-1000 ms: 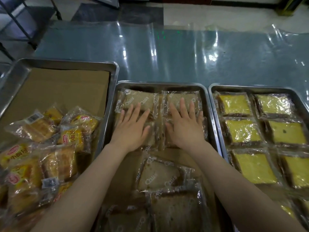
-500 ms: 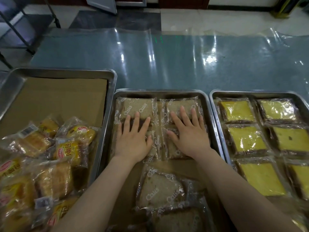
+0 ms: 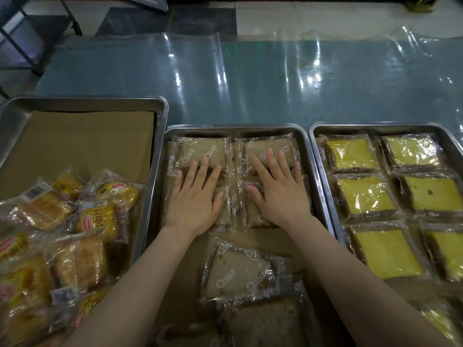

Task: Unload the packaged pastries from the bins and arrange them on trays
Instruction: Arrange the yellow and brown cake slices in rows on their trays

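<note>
Hands (image 3: 194, 200) (image 3: 280, 194) flat on packs (image 3: 203, 152), middle tray (image 3: 235, 128).

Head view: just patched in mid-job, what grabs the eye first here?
Two bare hands, left hand and right hand, press flat on clear-wrapped brown bread slices in the middle steel tray. The right steel tray holds neat rows of bright yellow wrapped cake squares; the left cardboard-lined tray holds a loose heap of golden packaged pastries.
</note>
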The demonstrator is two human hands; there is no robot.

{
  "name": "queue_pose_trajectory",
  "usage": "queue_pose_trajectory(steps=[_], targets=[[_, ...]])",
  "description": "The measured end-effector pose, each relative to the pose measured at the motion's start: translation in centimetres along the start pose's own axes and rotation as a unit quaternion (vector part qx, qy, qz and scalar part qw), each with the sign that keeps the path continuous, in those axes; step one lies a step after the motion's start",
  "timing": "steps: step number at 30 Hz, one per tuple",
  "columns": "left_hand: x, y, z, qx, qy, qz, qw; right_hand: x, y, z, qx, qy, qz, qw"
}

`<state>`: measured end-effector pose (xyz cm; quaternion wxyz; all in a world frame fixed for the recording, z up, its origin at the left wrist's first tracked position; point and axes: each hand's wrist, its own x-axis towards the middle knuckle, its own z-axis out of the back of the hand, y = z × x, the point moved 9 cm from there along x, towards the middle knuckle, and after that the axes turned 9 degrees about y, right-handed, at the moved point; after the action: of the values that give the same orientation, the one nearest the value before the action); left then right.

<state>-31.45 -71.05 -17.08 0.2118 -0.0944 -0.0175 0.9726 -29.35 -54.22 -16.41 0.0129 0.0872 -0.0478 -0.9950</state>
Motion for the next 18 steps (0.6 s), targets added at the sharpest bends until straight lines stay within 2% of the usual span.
queue_pose_trajectory(steps=[5,8,10,12,14,16,18], targets=[[-2.4,-2.0,2.4,-0.034,-0.047,-0.025,0.998,-1.8,1.0,1.8,0.043,-0.023,0.019,0.999],[-6.8,-2.4,3.1,-0.166,-0.08,-0.008,0.983,-5.9,0.9,3.1,0.145,-0.06,0.034,0.987],[-10.3,-1.3,2.4,-0.271,-0.085,0.045,0.958,-9.1,0.0,2.9,0.202,-0.057,0.022,0.978],[-13.4,-0.3,0.7,-0.343,-0.059,0.102,0.932,-11.8,-1.1,1.6,0.244,-0.014,-0.013,0.97],[-15.6,-0.3,-1.2,-0.38,0.004,0.143,0.914,-14.0,-1.7,0.4,0.274,0.026,-0.037,0.961],[-16.5,-1.5,-2.9,-0.374,0.08,0.154,0.911,-15.3,-1.5,-0.5,0.293,0.056,-0.034,0.954],[-17.3,-2.6,-3.5,-0.363,0.119,0.156,0.911,-16.6,-0.7,-0.9,0.299,0.081,-0.028,0.95]])
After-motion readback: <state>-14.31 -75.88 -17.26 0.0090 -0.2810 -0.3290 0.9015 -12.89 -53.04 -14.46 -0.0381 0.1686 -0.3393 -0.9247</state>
